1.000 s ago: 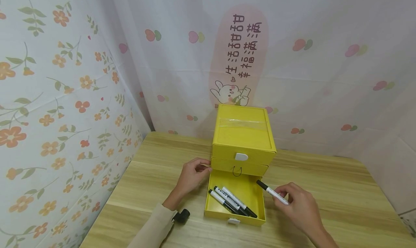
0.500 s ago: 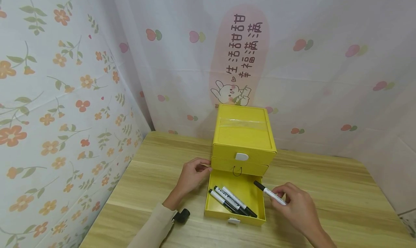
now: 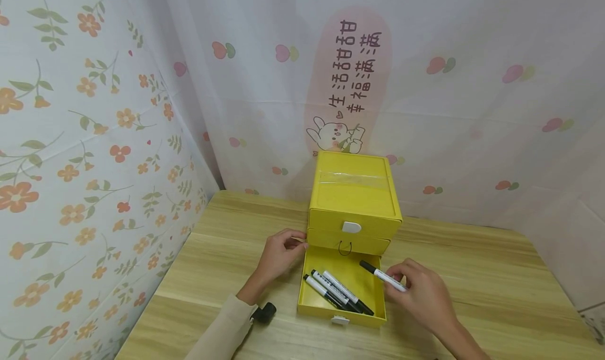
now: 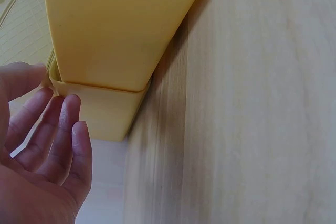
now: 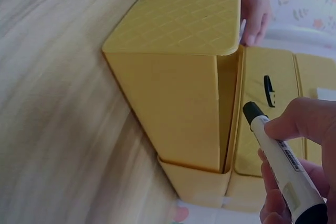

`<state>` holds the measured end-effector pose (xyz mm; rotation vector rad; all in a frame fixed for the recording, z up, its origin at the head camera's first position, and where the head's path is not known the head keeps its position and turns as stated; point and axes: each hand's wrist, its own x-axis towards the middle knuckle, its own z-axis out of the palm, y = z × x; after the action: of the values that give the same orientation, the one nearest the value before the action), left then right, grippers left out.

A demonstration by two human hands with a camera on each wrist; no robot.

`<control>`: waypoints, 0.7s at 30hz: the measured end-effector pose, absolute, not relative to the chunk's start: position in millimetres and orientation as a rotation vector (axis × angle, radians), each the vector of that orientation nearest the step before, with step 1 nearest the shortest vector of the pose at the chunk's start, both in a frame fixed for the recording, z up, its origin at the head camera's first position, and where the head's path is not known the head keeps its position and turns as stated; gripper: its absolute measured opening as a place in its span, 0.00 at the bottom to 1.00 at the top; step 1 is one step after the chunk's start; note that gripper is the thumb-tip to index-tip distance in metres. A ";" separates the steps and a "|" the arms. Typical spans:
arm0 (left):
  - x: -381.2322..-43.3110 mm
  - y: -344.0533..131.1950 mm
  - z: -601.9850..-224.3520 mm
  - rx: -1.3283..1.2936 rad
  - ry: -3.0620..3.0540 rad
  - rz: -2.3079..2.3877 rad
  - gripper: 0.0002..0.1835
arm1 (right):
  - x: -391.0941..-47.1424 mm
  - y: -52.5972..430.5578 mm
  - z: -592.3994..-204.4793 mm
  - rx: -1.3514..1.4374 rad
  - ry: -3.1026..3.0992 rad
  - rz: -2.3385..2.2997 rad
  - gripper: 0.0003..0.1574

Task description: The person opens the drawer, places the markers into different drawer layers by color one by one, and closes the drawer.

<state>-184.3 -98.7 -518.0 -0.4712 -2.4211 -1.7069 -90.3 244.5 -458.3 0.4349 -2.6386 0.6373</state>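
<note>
A yellow desktop drawer box (image 3: 354,200) stands on the table with its bottom drawer (image 3: 315,311) pulled out. Inside that drawer lie three white markers (image 3: 335,292) with black caps, side by side at a slant. My left hand (image 3: 279,257) is at the box's left side; in the left wrist view its thumb and fingertips touch the box edge (image 4: 100,90), fingers loosely extended. Between thumb and fingers my right hand (image 3: 423,294) holds another black-capped white marker (image 5: 286,171). Its capped end reaches over the drawer's right wall, above the drawer's inside.
The wooden table (image 3: 472,265) extends to both sides of the box. Behind the box hangs a printed white curtain (image 3: 472,139), and a floral one (image 3: 94,139) hangs at the left. A black loop (image 3: 345,249) hangs on the middle drawer's front.
My right hand has moved a little left with the marker, bringing the black cap further over the open drawer. My left hand and the drawer box have stayed in place.
</note>
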 end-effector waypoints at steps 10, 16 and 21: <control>-184.5 -99.3 -518.1 -0.498 -2.406 -1.706 0.10 | -102.6 229.3 -452.9 0.557 -2.622 0.606 0.13; -184.6 -99.3 -519.0 -0.496 -2.394 -1.710 0.09 | -110.3 218.4 -451.6 0.635 -2.650 0.552 0.11; -184.2 -98.9 -517.5 -0.486 -2.395 -1.720 0.09 | -113.3 209.4 -450.2 0.677 -2.696 0.496 0.08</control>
<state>-184.2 -98.9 -517.5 -0.4863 -2.3950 -1.7203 -113.3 209.4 -450.2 0.6766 -2.6960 0.4957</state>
